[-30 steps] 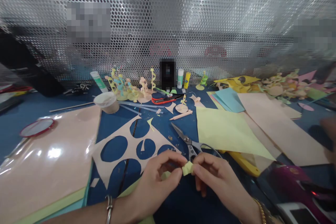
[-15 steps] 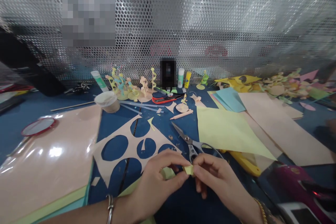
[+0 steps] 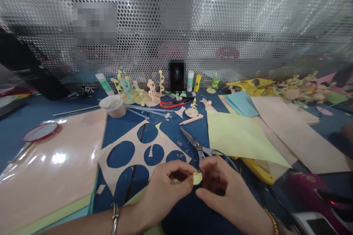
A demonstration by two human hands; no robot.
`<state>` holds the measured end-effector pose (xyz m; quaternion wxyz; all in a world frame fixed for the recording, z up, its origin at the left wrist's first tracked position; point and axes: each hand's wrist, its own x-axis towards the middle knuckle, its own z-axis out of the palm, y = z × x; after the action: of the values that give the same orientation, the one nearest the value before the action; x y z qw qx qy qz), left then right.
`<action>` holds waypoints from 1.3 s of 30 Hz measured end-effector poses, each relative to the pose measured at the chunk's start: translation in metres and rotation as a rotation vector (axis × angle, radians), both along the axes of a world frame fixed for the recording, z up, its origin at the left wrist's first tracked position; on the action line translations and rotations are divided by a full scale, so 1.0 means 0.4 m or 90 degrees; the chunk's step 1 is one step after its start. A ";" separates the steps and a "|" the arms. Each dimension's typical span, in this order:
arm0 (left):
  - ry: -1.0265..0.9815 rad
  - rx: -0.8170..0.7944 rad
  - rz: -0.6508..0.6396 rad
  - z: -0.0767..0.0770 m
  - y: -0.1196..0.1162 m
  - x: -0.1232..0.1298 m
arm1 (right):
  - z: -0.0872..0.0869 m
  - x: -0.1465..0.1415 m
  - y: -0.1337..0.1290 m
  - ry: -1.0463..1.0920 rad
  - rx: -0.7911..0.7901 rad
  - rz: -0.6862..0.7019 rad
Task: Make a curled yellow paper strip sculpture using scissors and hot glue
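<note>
My left hand (image 3: 168, 187) pinches a small folded piece of pale yellow paper (image 3: 197, 178) between thumb and index finger. Just right of it, my right hand (image 3: 227, 191) curves with thumb and fingers apart, holding nothing. Its index fingertip is close to the paper; whether it touches I cannot tell. Behind my right hand lie metal scissors (image 3: 196, 144), blades pointing away and left, their handles partly hidden. A pale pink sheet with round cut-outs (image 3: 143, 150) lies beyond my left hand, and some yellow-green paper (image 3: 138, 195) shows under my left wrist.
A yellow-green sheet (image 3: 237, 134) and pink sheets (image 3: 298, 132) lie to the right, near a yellow-handled tool (image 3: 259, 172). A tub (image 3: 113, 106), curly paper figures (image 3: 128, 90) and glue sticks (image 3: 190, 80) stand farther back, before a perforated metal panel (image 3: 138, 18). Plastic-covered paper (image 3: 60, 169) is at left.
My right thumb and index finger have come off the yellow paper piece and spread apart. My left hand still holds the piece in almost the same place.
</note>
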<state>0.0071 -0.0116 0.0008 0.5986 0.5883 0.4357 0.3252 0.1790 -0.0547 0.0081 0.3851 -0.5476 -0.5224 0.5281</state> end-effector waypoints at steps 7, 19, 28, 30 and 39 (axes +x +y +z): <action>-0.055 -0.036 -0.006 -0.012 0.000 -0.001 | 0.004 0.007 0.014 0.060 -0.035 0.005; -0.026 -0.059 0.009 0.004 0.006 0.002 | -0.001 0.011 0.029 0.176 -0.093 -0.075; -0.021 -0.060 0.005 0.015 0.005 0.003 | -0.007 0.011 0.024 0.198 -0.102 -0.086; -0.015 -0.051 0.005 0.014 0.005 0.003 | -0.008 0.011 0.024 0.206 -0.103 -0.087; 0.043 0.002 0.010 0.008 0.001 0.002 | -0.020 0.012 0.021 0.220 -0.097 -0.080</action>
<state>0.0080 -0.0111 0.0041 0.5799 0.5967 0.4596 0.3105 0.1840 -0.0462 -0.0001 0.4587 -0.5081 -0.3722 0.6268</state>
